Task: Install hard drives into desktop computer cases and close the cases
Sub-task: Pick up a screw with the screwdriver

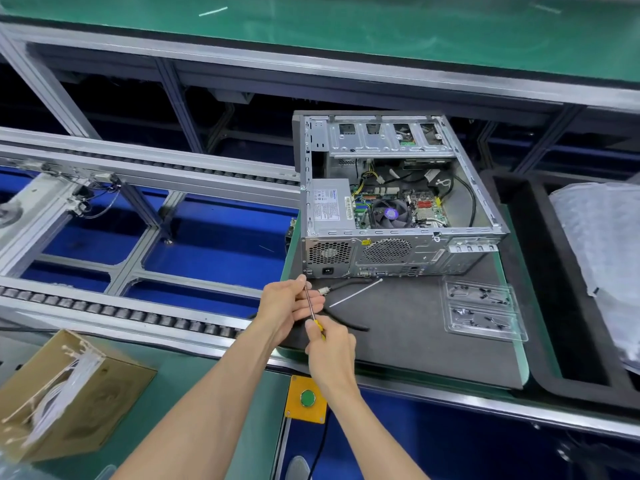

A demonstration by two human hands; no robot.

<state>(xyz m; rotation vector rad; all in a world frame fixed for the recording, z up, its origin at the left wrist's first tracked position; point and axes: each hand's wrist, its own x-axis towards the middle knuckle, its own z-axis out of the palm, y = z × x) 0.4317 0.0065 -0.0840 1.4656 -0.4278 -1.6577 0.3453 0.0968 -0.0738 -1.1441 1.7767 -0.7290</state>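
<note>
The desktop computer case lies on its side on a dark mat, its side panel off, so the power supply, the motherboard with its cooler fan and the silver drive cage along the far edge all show. No hard drive can be made out for certain in the cage. In front of the case's rear panel both hands meet over a screwdriver: the right hand grips its yellow handle with curled fingers, and the left hand pinches the upper end of the thin metal shaft between thumb and fingertips — whether a screw sits at the tip is too small to tell. Just beyond the hands a black cable lies on the mat, with a white cable tie across it. To the right sits a clear plastic tray holding small dark screws. A cardboard box of white cable ties stands at the near left, and a green button on a yellow plate sits at the bench edge.
</note>
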